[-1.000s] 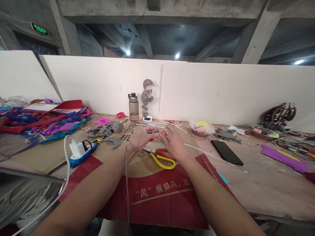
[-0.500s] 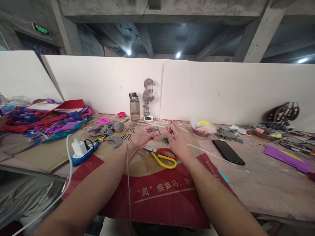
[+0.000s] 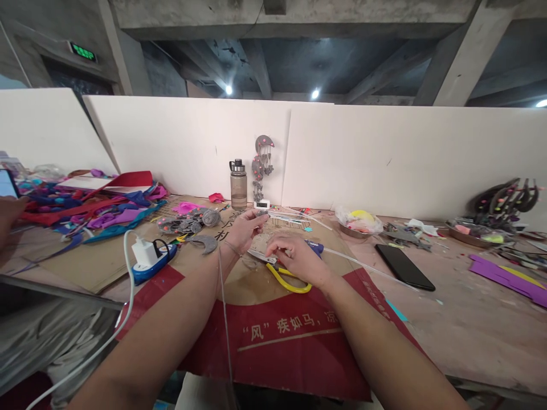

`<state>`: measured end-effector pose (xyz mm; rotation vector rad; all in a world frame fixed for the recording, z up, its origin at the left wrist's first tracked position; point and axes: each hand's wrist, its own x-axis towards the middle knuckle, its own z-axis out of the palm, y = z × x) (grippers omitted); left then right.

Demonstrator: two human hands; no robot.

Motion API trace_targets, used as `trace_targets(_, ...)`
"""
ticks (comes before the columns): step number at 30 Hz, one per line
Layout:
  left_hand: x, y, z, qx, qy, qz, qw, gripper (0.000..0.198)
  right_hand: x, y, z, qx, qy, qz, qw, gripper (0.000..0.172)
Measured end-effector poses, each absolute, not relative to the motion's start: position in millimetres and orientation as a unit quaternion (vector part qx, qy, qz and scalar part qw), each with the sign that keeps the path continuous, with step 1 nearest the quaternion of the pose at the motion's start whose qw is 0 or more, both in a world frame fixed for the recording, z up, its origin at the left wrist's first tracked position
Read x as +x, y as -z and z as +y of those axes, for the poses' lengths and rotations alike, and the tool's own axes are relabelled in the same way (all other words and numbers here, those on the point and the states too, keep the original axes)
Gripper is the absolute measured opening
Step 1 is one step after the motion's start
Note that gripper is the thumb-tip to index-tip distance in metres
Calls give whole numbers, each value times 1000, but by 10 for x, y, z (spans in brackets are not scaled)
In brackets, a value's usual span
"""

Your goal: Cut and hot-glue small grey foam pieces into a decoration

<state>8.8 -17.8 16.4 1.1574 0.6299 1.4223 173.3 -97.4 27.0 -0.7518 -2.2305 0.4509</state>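
Note:
My left hand is closed, pinching a small grey felt piece between thumb and fingertips above the cardboard. A grey strand of yarn hangs down from its wrist. My right hand is over the scissors, which have one yellow and one red handle. Its fingers are bent together near the scissors' pivot; whatever they may hold is too small to make out. A blue tool, partly hidden, lies just behind the right hand. Grey felt pieces and a grey crescent lie left of my left hand.
A water bottle and a grey hanging ornament are at the white board. Left are a power strip and colourful felt scraps. Right are a phone and a bowl. Another person's hand shows far left.
My right hand has come away from the left hand, moving down and toward me over the scissors. My left hand has risen slightly, keeping the grey felt piece. The view has shifted a little.

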Motion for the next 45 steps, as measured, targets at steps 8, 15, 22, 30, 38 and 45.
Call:
trace_targets(8,53,-227,-207,507,-626,280,522,37,1796,-183,-935,-526,-104,-818,207,24)
trace_targets(15,61,-235,-207,516,-620,240,540,37,1777,-141,-975,-570,-41,-820,-26,33)
trace_targets(22,11,-290,-255,525,-617,240,535,36,1708,-32,-967,-602,-88,-792,43,46)
trace_targets(30,-23,-309,-274,533,-616,244,526,33,1813,-8,-806,-520,-123,-765,358,58)
trace_targets(38,56,-351,-387,550,-579,249,548,33,1776,-40,-827,-478,-38,-738,475,45)
trace_targets(45,68,-325,-381,586,-567,234,529,30,1801,-85,-858,-499,-27,-751,431,49)
